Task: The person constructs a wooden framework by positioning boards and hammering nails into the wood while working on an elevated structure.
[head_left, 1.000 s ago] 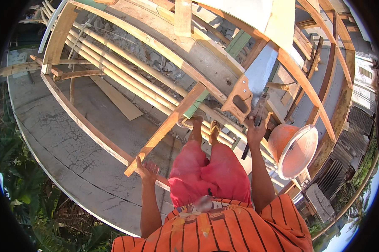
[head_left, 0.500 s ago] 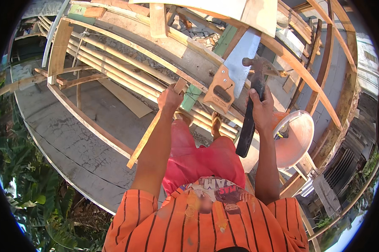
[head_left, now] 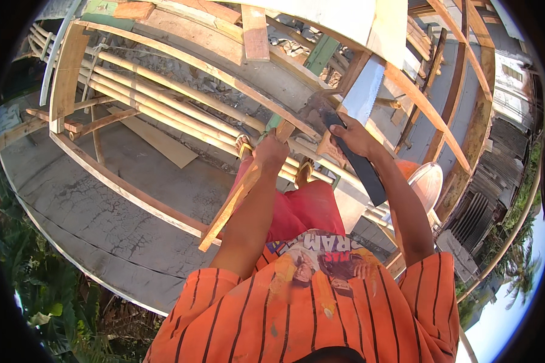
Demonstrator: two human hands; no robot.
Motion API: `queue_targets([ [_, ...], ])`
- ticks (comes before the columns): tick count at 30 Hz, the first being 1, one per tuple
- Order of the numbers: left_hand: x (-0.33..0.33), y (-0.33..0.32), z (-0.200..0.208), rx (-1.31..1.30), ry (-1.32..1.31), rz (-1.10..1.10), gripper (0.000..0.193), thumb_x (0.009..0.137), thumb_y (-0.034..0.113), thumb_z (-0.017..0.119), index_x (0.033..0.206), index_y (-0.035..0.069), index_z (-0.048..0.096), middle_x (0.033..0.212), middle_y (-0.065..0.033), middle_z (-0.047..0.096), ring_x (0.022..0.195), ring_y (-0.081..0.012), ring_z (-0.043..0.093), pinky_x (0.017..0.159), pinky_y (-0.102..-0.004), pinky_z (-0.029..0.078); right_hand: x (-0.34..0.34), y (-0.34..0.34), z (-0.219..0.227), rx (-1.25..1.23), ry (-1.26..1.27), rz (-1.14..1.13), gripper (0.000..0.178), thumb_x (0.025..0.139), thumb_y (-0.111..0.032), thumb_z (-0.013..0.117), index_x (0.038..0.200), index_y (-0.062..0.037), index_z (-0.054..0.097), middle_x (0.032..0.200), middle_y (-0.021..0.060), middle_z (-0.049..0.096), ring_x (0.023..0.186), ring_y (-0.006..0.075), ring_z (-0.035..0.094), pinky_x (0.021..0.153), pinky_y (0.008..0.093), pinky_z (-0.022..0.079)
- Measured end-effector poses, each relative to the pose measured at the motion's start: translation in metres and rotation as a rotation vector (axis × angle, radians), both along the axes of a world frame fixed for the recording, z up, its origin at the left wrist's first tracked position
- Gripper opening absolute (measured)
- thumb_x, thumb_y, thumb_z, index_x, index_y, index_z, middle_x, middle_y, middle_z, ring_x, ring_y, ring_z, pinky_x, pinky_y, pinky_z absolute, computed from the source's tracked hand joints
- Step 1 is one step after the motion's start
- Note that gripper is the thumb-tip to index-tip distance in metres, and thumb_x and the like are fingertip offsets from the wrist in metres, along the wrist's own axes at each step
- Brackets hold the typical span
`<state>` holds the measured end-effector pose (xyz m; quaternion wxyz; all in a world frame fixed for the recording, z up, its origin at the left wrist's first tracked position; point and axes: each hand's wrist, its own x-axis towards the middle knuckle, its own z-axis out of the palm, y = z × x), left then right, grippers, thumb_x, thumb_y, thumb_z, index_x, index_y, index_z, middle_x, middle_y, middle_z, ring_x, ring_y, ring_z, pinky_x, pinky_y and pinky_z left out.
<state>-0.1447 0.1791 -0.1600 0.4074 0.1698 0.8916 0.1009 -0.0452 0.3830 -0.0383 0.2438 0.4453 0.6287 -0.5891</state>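
My left hand is closed round a narrow wooden strip, which slants from the beam down toward my left forearm. My right hand grips a claw hammer by its long black handle. The metal hammer head is over the long wooden beam, close to the strip's upper end; I cannot tell whether they touch. Behind the hammer lies a handsaw, its blade pointing away and its wooden handle mostly hidden by my right hand and the hammer.
Several bamboo poles run below the beam, with my sandalled feet on or beside them. A pale orange bowl-like thing sits beyond my right forearm. A pale board lies at the far side. Curving timbers cross on the right; a cracked grey slab stretches left.
My right hand has brought the hammer left and turned its head toward the strip, now covering the saw handle. My left hand, still holding the strip, has shifted slightly right. The view has moved too.
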Motion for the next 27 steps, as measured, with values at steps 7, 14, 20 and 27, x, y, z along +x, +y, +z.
queue_targets([
  [7, -0.011, -0.005, 0.01, 0.045, -0.158, 0.033, 0.047, 0.081, 0.021, 0.055, 0.127, 0.017, 0.052, 0.11, -0.0142, 0.067, 0.102, -0.0321, 0.065, 0.088, -0.0438, 0.05, -0.074, 0.087, 0.114, 0.645, 0.251, -0.565, 0.025, 0.1, -0.03, 0.048, 0.109, -0.0069, 0.045, 0.077, 0.0034, 0.054, 0.058, 0.0094, 0.056, 0.049, 0.0235, 0.05],
  [14, -0.016, 0.008, 0.02, 0.052, -0.082, 0.031, 0.043, 0.077, 0.022, 0.06, 0.12, 0.013, 0.06, 0.104, -0.0154, 0.069, 0.095, -0.0328, 0.067, 0.083, -0.043, 0.052, -0.016, -0.038, 0.021, -0.028, -0.13, -0.062, 0.061, 0.096, -0.022, 0.05, 0.147, -0.0034, 0.022, 0.074, 0.0071, 0.057, 0.054, 0.0133, 0.055, 0.052, 0.0281, 0.048],
  [20, -0.008, -0.004, 0.035, -0.01, -0.058, 0.087, 0.039, 0.075, 0.026, 0.063, 0.112, 0.013, 0.067, 0.103, -0.0147, 0.069, 0.096, -0.0312, 0.067, 0.083, -0.0399, 0.052, 0.085, -0.071, 0.045, 0.331, 0.083, 0.099, 0.065, 0.09, -0.027, 0.055, 0.144, 0.0003, 0.03, 0.095, 0.0204, 0.064, 0.076, 0.0289, 0.063, 0.072, 0.0389, 0.05],
  [27, -0.001, -0.009, 0.029, -0.08, 0.08, 0.042, 0.044, 0.076, 0.037, 0.065, 0.118, 0.021, 0.065, 0.105, -0.0127, 0.07, 0.099, -0.0302, 0.066, 0.088, -0.0391, 0.051, 0.241, -0.149, 0.023, 0.342, 0.153, 0.212, 0.057, 0.088, -0.018, 0.061, 0.14, -0.0068, 0.041, 0.081, 0.0138, 0.064, 0.062, 0.0252, 0.062, 0.06, 0.0341, 0.05],
])
